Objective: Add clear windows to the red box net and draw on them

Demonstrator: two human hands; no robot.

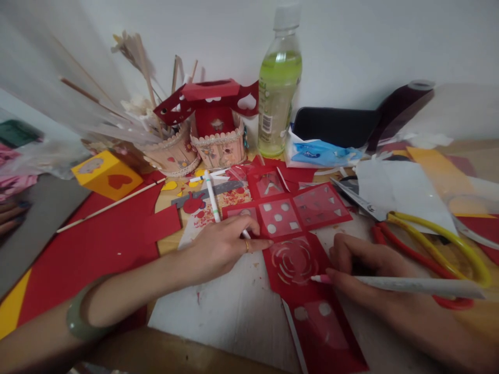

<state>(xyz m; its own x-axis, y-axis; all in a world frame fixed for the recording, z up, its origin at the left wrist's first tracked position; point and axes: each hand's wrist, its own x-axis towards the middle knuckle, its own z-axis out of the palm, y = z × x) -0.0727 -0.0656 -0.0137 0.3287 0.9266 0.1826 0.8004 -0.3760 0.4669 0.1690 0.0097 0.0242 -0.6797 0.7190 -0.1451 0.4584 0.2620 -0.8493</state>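
Observation:
My right hand [374, 270] is closed around a white marker [413, 284] with a pink end. Its pale tip is near the ring of cut slits on a red paper cutout [273, 284]. This cutout is cross-shaped, with several panels that have holes under a clear film. My left hand [218, 244] reaches across from the left, its ringed index finger on the cutout's edge. A short white stick [246, 234] shows between its fingers, mostly hidden. Behind that hand stretches a white pen with a green band [212, 197]; whether the two are one piece, I cannot tell.
Scissors [390, 218] with yellow and red handles lie at the right. Along the back stand a green drink bottle [278, 104], a tissue pack [319, 153] and decorated baskets [218, 148]. A yellow box [107, 174] and red paper [97, 259] are left. Another person's hand [11, 215] shows far left.

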